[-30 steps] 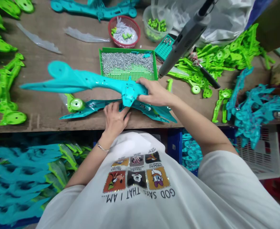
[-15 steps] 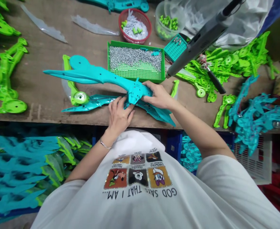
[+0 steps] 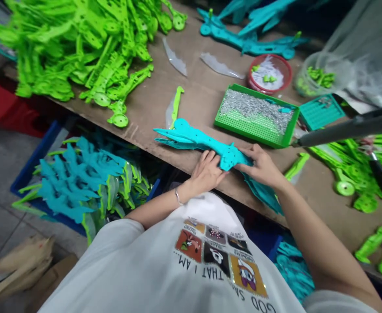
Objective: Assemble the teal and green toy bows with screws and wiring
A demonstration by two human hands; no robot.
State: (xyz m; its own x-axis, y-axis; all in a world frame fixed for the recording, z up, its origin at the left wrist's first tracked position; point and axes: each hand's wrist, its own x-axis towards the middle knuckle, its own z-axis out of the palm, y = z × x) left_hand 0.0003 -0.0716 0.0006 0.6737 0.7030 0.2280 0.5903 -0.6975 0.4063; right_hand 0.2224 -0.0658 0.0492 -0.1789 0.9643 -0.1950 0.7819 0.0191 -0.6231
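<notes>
A long teal plastic shell (image 3: 204,138) lies over a second teal shell (image 3: 262,191) at the bench's near edge, the two almost lined up. Their winged left ends overlap, with a small gap between. My right hand (image 3: 264,165) grips the upper shell just right of its knobbed middle, thumb and fingers on either side. Against the near side of that middle, my left hand (image 3: 208,169) has its fingers bent round the edge; the fingertips are partly hidden. A lime green strip with a clear blade (image 3: 177,106) sticks out behind the left end. Another green strip (image 3: 297,166) lies beyond the right hand.
A green tray of screws (image 3: 256,115) stands behind the shells, with a grey electric screwdriver (image 3: 347,128) to its right. Lime parts (image 3: 89,48) are heaped at left. A red basket (image 3: 269,71) and clear tub (image 3: 314,78) stand behind. A blue crate (image 3: 37,165) sits below.
The view has swung left. The upper shell has come down and turned so that it now covers most of the lower one. Both hands stay at its middle.
</notes>
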